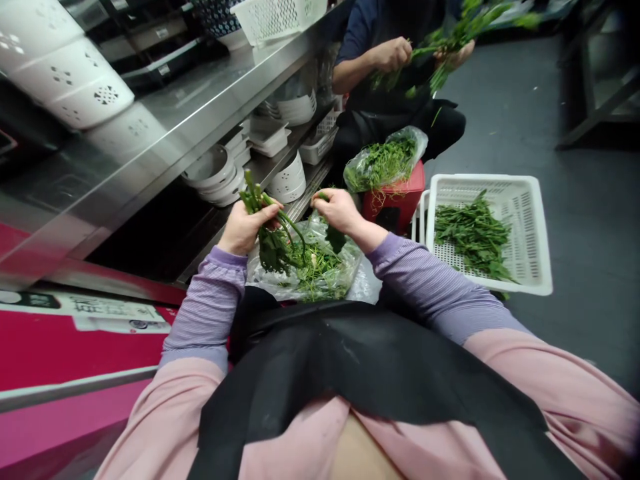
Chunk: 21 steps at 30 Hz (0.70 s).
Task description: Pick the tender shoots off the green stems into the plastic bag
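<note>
My left hand [249, 225] is closed around a bunch of leafy green stems [274, 248], cut ends up and leaves hanging down. To its right, my right hand [338, 212] pinches a single green sprig [335, 238], whose dark leaf droops below the fingers. Beneath both hands lies an opened clear plastic bag [354, 267] with loose greens and thin roots [320, 268] in it. A white perforated basket [537, 233] stands on the floor at the right, with a heap of green stems [473, 237] inside.
Opposite me sits a person [367, 40] holding greens in both hands. Between us, a bag of greens [383, 163] rests on a red stool [400, 193]. Along the left runs a steel counter [200, 120], with white bowls [217, 177] and baskets on its lower shelf.
</note>
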### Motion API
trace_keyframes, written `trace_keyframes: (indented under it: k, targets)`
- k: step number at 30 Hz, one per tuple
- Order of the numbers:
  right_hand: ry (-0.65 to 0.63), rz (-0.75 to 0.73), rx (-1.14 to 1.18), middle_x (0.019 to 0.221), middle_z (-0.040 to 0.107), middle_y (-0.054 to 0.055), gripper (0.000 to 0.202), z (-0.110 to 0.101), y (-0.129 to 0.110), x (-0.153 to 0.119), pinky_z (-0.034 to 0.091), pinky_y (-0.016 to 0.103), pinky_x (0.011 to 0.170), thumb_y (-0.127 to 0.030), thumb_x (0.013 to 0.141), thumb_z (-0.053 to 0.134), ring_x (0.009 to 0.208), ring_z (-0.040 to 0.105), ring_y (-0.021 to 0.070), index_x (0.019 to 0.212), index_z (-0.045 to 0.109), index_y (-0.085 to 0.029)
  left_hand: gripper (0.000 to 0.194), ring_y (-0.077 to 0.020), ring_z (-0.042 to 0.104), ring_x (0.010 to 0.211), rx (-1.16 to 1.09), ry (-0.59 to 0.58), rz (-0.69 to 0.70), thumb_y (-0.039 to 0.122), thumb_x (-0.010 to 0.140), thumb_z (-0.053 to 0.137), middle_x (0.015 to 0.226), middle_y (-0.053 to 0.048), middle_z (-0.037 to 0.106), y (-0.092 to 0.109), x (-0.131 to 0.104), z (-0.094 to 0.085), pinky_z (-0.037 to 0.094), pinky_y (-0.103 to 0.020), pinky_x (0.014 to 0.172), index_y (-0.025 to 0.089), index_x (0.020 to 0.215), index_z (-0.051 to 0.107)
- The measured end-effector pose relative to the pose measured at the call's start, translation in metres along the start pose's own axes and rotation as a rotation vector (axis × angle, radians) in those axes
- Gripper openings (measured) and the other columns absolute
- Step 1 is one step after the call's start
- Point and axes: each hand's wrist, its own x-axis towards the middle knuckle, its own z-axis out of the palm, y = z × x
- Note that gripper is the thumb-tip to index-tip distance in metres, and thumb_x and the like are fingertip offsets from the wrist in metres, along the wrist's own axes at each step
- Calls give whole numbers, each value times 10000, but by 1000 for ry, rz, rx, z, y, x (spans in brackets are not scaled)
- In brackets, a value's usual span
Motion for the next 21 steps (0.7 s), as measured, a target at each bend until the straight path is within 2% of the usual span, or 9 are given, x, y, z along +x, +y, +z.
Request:
trace_keyframes:
  k: [3,6,8,11,13,15,17,19,21]
  targets:
    - [72,108,-250,886,691,106,281,-10,30,7,416,321,766,-238,801,566,825,610,226,1036,703,-167,267,-130,610,523,-85,89,3,326,673,772,618,-15,599,8,2,-7,486,-219,475,127,799,646]
    - [40,151,-333,915,690,135,439,-14,35,3,416,353,798,-231,747,667,858,618,257,1183,642,-182,273,-147,638,559,-142,105,-53,326,690,760,620,-11,596,9,5,-12,494,-218,468,131,825,623]
    - [-76,75,-207,889,692,105,390,-10,21,-5,422,328,791,-295,740,688,841,620,232,1110,683,-172,282,-150,647,573,-141,101,-80,328,693,755,625,-9,599,8,6,-9,499,-215,469,130,839,617]
    - [-376,-42,65,766,674,22,333,3,-9,-15,422,267,718,-388,710,683,740,604,167,941,739,-154,311,-142,643,566,-121,80,-96,345,687,754,646,-11,607,6,4,1,507,-216,473,129,862,615]
    - [-446,-58,175,687,646,-8,305,12,-21,-17,406,245,662,-373,684,682,672,572,135,869,742,-138,352,-129,627,540,-120,61,-105,362,671,761,674,-17,618,8,2,7,503,-218,465,127,891,618]
    - [-337,-29,245,642,618,-14,241,14,-19,-13,385,233,611,-330,677,675,619,530,109,785,719,-119,411,-121,613,521,-111,46,-128,371,649,774,721,-28,631,8,1,6,488,-218,445,123,940,625]
    - [-141,76,353,576,558,-25,196,5,-4,-2,352,226,536,-306,696,655,532,462,82,740,670,-116,456,-113,601,503,-85,40,-153,361,627,787,764,-38,640,1,4,-3,463,-215,421,116,980,633]
    - [87,226,494,511,464,-54,161,-16,17,12,301,219,456,-292,723,633,445,370,61,730,599,-136,448,-91,564,463,-57,33,-180,335,616,791,740,-33,633,-14,8,-20,424,-204,398,109,973,643]
    - [315,323,595,497,401,-77,150,-48,39,28,260,208,410,-276,743,624,409,321,53,730,522,-167,386,-55,473,397,-56,24,-229,297,613,784,618,3,578,-39,11,-39,359,-183,374,103,916,644]
